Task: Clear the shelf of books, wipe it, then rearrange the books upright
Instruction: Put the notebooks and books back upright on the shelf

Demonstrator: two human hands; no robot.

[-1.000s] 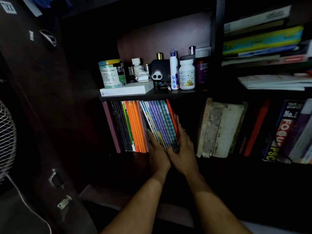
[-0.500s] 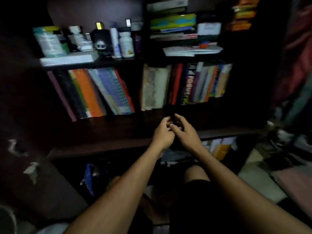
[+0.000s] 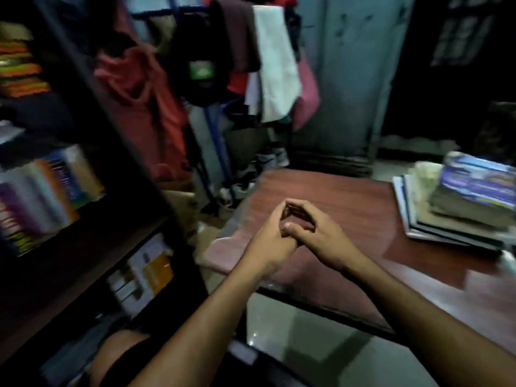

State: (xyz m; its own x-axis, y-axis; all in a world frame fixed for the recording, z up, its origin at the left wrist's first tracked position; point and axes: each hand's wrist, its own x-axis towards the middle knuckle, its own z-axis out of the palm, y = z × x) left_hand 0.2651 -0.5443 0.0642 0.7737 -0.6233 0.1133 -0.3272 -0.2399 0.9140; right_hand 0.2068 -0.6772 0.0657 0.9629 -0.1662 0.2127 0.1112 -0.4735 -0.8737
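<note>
A reddish wooden table (image 3: 349, 196) bore a stack of books (image 3: 458, 208) at its far right; the shelf (image 3: 55, 247) held upright books (image 3: 42, 191).

Both bare forearms reach forward from the lower edge of the view and converge; the left hand (image 3: 269, 241) and the right hand (image 3: 321, 238) meet in the middle, touching each other; the left hand lies with its back turned up and leftward, its fingers (image 3: 279, 212) curled towards the right hand; the right hand lies palm down, its fingers (image 3: 300, 209) bent and arched so that their tips meet the left fingertips, leaving a small dark gap beneath; the right thumb (image 3: 290, 227) presses against the left hand's side; neither hand visibly holds anything; a bare knee (image 3: 117, 350) shows below the left forearm.
</note>
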